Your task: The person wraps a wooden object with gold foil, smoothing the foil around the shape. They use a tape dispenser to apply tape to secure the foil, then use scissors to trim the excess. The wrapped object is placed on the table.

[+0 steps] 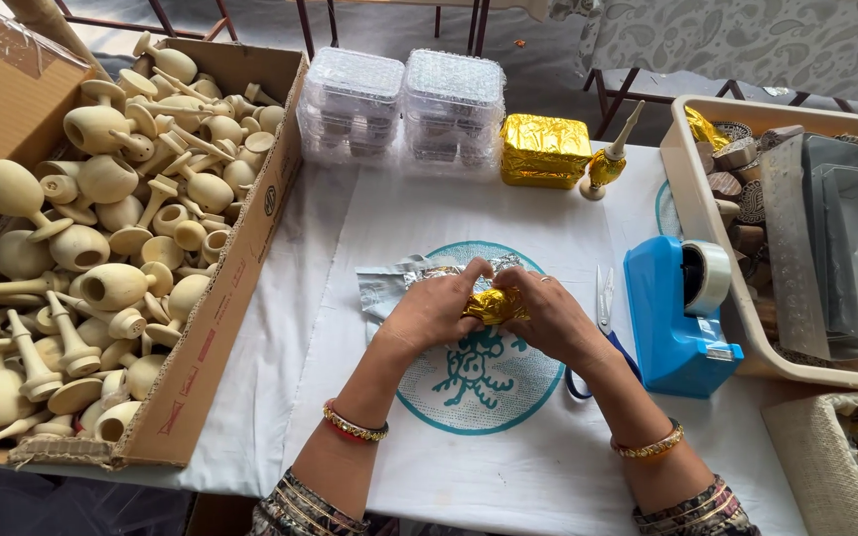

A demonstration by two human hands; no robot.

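My left hand [434, 310] and my right hand [546, 316] meet over the middle of the white cloth [508, 437]. Both grip a small object wrapped in gold foil [496, 306], and only its foil shows between my fingers. A crumpled silver foil sheet [389, 288] lies under and behind my left hand. The hands rest above a teal round print [479, 382] on the cloth.
A cardboard box [211, 347] of several pale wooden goblets [111, 285] fills the left. Clear plastic containers [399, 104], a gold foil block [545, 149] and a gold-wrapped goblet [606, 164] stand behind. A blue tape dispenser [677, 318], scissors [603, 308] and a beige tray [692, 189] sit right.
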